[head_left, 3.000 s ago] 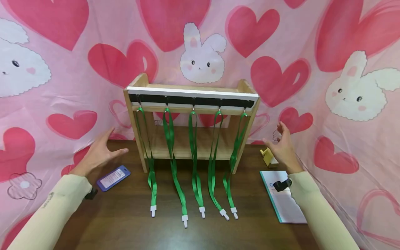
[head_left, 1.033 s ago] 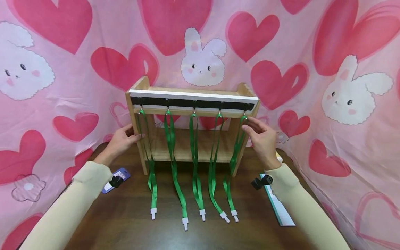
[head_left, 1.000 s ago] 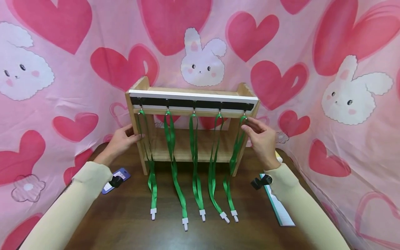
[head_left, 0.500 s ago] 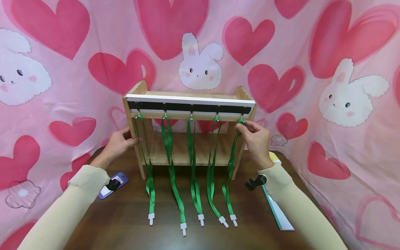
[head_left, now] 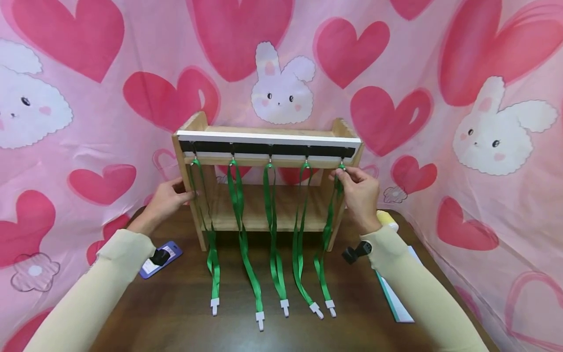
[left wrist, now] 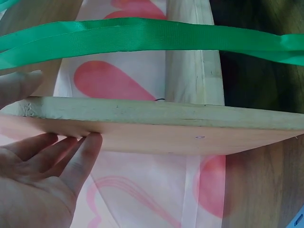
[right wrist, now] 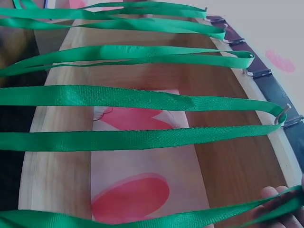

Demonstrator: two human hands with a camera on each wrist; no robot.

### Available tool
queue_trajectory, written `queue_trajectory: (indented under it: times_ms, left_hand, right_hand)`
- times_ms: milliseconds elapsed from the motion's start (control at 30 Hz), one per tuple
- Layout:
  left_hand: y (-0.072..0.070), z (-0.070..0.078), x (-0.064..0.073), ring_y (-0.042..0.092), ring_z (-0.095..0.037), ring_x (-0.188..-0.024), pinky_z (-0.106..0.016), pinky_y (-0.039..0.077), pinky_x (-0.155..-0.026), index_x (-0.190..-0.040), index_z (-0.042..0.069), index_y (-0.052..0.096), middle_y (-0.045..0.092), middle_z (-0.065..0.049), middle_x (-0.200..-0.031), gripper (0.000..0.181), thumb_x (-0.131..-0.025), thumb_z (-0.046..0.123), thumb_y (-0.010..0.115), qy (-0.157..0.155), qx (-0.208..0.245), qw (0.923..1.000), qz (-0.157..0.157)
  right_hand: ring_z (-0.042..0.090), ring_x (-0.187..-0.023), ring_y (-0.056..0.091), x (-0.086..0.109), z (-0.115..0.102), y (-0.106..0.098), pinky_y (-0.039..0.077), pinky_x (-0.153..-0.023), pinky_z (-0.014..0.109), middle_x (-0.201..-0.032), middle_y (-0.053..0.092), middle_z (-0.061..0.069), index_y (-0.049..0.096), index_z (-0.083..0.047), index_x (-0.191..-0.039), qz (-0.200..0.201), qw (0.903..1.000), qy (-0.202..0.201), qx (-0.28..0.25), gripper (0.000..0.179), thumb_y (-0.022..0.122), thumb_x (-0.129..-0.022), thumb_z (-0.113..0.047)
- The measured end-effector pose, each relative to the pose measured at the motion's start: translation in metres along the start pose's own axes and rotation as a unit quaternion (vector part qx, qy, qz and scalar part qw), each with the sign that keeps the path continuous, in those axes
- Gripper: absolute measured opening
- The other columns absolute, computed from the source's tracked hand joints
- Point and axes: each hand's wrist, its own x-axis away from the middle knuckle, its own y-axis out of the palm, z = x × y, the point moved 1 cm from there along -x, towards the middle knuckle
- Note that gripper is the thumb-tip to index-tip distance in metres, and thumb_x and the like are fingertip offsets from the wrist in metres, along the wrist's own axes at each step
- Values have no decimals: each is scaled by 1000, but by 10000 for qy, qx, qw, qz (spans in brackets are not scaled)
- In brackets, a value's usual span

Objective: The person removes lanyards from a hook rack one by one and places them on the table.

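A small wooden shelf stands on the table, with a black strip of hooks along its white top rail. Several green lanyards hang from the hooks, their white clips lying on the table. My left hand holds the shelf's left side panel; in the left wrist view its fingers press the outer face, with the thumb at the front edge. My right hand pinches the rightmost lanyard near its top loop, just below the hook. The right wrist view shows only some fingertips.
A blue card holder lies left of the shelf, partly behind the left wrist camera. On the right are a yellow-and-white object and a white pad with a teal edge, partly covered by the sleeve. Pink patterned cloth hangs behind.
Both hands have come inward from beside the shelf. The left has taken hold of the side panel, and the right has moved onto the rightmost lanyard and pinched it.
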Motion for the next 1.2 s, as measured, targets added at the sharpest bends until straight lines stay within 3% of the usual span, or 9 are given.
queue_trajectory:
  times_ms: [133, 233, 467, 667, 867, 1067, 1200]
  left_hand:
    - [0, 0, 0, 64, -26, -105, -8, 47, -76, -136, 1, 60, 68, -26, -128, 51, -96, 31, 67, -96, -8, 10000, 15]
    - [2, -1, 0, 63, -33, -109, -7, 46, -77, -138, 1, 58, 66, -26, -131, 53, -96, 33, 67, -122, 31, 9999, 32]
    - [3, -3, 0, 63, -34, -111, -7, 45, -78, -139, 0, 58, 65, -27, -131, 53, -97, 31, 66, -110, -15, 9999, 63]
    - [3, -1, 0, 64, -34, -112, -12, 49, -81, -139, 0, 57, 65, -27, -132, 52, -97, 31, 66, -130, -36, 9999, 43]
    - [3, 2, 0, 64, -36, -112, -13, 49, -81, -140, 0, 57, 64, -27, -134, 52, -98, 30, 64, -138, 26, 9999, -14]
    - [3, 1, 0, 64, -34, -109, -7, 45, -76, -138, 1, 59, 67, -26, -130, 49, -98, 28, 65, -20, -87, 9999, 98]
    - [4, 0, 2, 65, -33, -106, -8, 46, -75, -137, 0, 59, 67, -27, -128, 47, -98, 26, 63, 20, -100, 9999, 109]
  right_hand:
    - [15, -74, 78, 0, 2, 2, 62, -73, 23, -80, 78, 4, 71, 13, -104, -88, 9996, 152, -237, 28, 72, -93, -12]
    - [12, -68, 76, 1, 4, 3, 62, -69, 25, -77, 78, 3, 71, 12, -103, -151, 9988, 223, -400, 24, 69, -95, -11]
    - [12, -62, 74, 2, 3, -1, 62, -65, 27, -75, 76, 2, 71, 9, -106, -270, 9962, 504, -652, 21, 67, -96, -9]
    - [10, -68, 75, 1, -1, -4, 63, -71, 30, -80, 76, -3, 69, 10, -107, -575, 9918, 775, -838, 22, 64, -99, -10]
    - [11, -72, 77, 1, -5, -10, 63, -75, 29, -80, 77, -2, 70, -5, -95, -999, 9888, 632, -915, 15, 58, -102, -11]
    - [12, -69, 77, 3, -7, -11, 63, -72, 32, -77, 76, -2, 66, 7, -98, -994, 9893, 544, -923, 19, 56, -102, -9]
    - [12, -70, 77, 7, -7, -12, 63, -74, 34, -78, 76, -2, 67, 3, -97, -966, 9895, 470, -970, 17, 57, -102, -9]
